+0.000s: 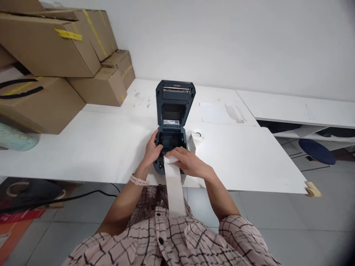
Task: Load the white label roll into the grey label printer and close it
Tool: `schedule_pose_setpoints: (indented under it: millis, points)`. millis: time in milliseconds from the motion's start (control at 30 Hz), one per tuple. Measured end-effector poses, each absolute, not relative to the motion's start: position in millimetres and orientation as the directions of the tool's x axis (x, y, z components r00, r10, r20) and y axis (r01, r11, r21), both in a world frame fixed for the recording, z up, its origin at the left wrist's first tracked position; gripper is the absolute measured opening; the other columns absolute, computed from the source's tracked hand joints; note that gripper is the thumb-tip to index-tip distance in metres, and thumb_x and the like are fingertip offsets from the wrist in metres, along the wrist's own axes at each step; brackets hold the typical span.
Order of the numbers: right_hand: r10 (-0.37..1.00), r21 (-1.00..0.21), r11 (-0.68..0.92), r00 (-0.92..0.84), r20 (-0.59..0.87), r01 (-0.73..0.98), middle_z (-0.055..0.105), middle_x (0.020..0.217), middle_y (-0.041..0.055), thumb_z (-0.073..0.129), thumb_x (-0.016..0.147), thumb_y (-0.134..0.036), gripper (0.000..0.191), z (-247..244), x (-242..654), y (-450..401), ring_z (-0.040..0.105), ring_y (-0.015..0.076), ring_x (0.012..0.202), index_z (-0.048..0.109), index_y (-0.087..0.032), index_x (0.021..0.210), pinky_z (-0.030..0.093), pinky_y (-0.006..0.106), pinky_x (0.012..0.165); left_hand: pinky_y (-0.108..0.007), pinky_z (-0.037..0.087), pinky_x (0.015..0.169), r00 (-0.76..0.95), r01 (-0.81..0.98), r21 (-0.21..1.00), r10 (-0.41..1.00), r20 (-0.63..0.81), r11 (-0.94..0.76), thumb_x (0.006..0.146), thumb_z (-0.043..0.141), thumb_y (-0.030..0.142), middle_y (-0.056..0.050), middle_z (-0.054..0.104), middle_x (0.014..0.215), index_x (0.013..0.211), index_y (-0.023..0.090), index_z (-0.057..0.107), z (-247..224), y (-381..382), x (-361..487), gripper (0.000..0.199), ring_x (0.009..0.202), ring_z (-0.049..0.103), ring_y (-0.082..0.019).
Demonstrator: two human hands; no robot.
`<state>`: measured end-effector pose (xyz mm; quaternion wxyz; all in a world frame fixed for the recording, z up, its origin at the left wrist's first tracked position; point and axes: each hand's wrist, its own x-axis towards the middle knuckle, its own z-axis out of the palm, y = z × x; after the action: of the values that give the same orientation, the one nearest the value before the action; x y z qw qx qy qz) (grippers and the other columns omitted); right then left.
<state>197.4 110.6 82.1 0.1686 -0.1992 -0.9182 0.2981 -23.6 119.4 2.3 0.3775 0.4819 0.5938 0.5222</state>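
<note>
A dark label printer (175, 96) stands on the white table with its lid raised. My left hand (152, 149) grips the left side of the printer's base, its thumb over the edge. Over the front of the base, my right hand (186, 160) is closed on the top end of a white paper strip (174, 188). The strip hangs from there over the table's front edge, down in front of my shirt. Just right of the printer sits a small white roll (197, 135) with a dark core. My right fingertips partly hide the paper's top end.
Cardboard boxes (52, 48) are stacked at the back left of the table (111, 147). A pale green wrapped object (18, 137) lies at the left. A flat white sheet (212, 112) is behind the roll. A blue stool (317, 150) stands at the right.
</note>
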Motion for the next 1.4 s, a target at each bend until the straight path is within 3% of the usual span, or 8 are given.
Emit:
schedule_pose_setpoints:
  millis: [100, 200, 467, 667, 833, 967, 1200, 1400]
  points:
    - [0.402, -0.838, 0.542, -0.854, 0.329, -0.068, 0.066, 0.123, 0.0082, 0.059, 0.101, -0.026, 0.048, 80, 234, 117, 0.066, 0.0215, 0.105, 0.046, -0.032, 0.146, 0.058, 0.037, 0.084, -0.045, 0.043, 0.118, -0.241, 0.199, 0.98, 0.97, 0.031, 0.018, 0.072, 0.058, 0.011, -0.011, 0.052, 0.157, 0.159, 0.023, 0.04, 5, 117, -24, 0.089, 0.144, 0.05, -0.032]
    - [0.469, -0.821, 0.461, -0.693, 0.548, -0.337, 0.066, 0.104, 0.0037, 0.073, 0.092, -0.039, 0.055, 69, 289, 119, 0.067, 0.0191, 0.088, 0.051, -0.036, 0.143, 0.058, 0.033, 0.073, -0.046, 0.045, 0.117, -0.225, 0.212, 0.976, 0.974, 0.004, 0.045, 0.076, 0.058, 0.013, -0.011, 0.051, 0.157, 0.16, 0.024, 0.037, 8, 115, -25, 0.088, 0.144, 0.049, -0.033]
    - [0.951, -0.96, 0.113, -0.308, 0.03, 0.255, 0.069, 0.106, 0.0057, 0.085, 0.075, -0.039, 0.045, 11, 346, 144, 0.065, 0.0216, 0.095, 0.066, -0.024, 0.113, 0.056, 0.039, 0.086, -0.047, 0.042, 0.12, -0.244, 0.193, 0.981, 0.97, 0.011, 0.038, 0.074, 0.057, 0.009, -0.012, 0.05, 0.159, 0.159, 0.023, 0.04, 11, 116, -23, 0.087, 0.145, 0.049, -0.031]
    - [0.965, -0.971, 0.086, -0.262, 0.025, 0.224, 0.072, 0.11, 0.0079, 0.085, 0.068, -0.045, 0.048, -32, 332, 171, 0.069, 0.0237, 0.099, 0.06, -0.023, 0.104, 0.057, 0.042, 0.09, -0.047, 0.043, 0.12, -0.253, 0.17, 0.985, 0.967, 0.038, 0.006, 0.073, 0.059, 0.008, -0.013, 0.055, 0.154, 0.156, 0.021, 0.044, 7, 118, -23, 0.086, 0.147, 0.048, -0.031]
    - [0.915, -0.973, 0.157, -0.395, 0.08, 0.167, 0.054, 0.155, 0.0114, 0.08, 0.08, -0.043, 0.077, -10, 353, 172, 0.051, 0.0281, 0.145, 0.046, -0.033, 0.149, 0.041, 0.051, 0.12, -0.048, 0.04, 0.122, -0.256, 0.155, 0.988, 0.966, 0.031, 0.01, 0.073, 0.06, 0.008, -0.012, 0.054, 0.155, 0.157, 0.022, 0.043, 9, 117, -23, 0.086, 0.147, 0.047, -0.03]
    - [0.884, -0.941, 0.197, -0.464, 0.049, 0.274, 0.039, 0.167, 0.0068, 0.081, 0.081, -0.039, 0.08, 28, 348, 203, 0.032, 0.0282, 0.157, 0.044, -0.036, 0.153, 0.031, 0.052, 0.126, -0.047, 0.039, 0.123, -0.244, 0.13, 0.99, 0.97, -0.021, 0.054, 0.074, 0.059, 0.008, -0.012, 0.048, 0.161, 0.16, 0.023, 0.037, 10, 117, -22, 0.09, 0.15, 0.044, -0.03]
    - [0.743, -0.9, 0.147, -0.646, -0.173, 0.411, 0.072, 0.127, 0.0107, 0.091, 0.063, -0.038, 0.07, 40, 282, 257, 0.065, 0.0303, 0.118, 0.065, -0.017, 0.125, 0.05, 0.047, 0.106, -0.047, 0.052, 0.11, -0.244, 0.012, 0.994, 0.964, -0.105, 0.111, 0.075, 0.057, 0.008, -0.017, 0.042, 0.164, 0.165, 0.021, 0.022, 15, 114, -17, 0.097, 0.142, 0.053, -0.031]
    - [0.804, -0.983, 0.132, -0.594, 0.03, 0.129, 0.073, 0.124, 0.0089, 0.087, 0.064, -0.055, 0.078, 63, 263, 242, 0.069, 0.0307, 0.112, 0.062, -0.02, 0.129, 0.055, 0.041, 0.095, -0.048, 0.043, 0.12, -0.28, -0.033, 0.996, 0.956, -0.088, 0.082, 0.07, 0.056, 0.005, -0.016, 0.045, 0.163, 0.163, 0.019, 0.026, 12, 115, -16, 0.098, 0.149, 0.046, -0.029]
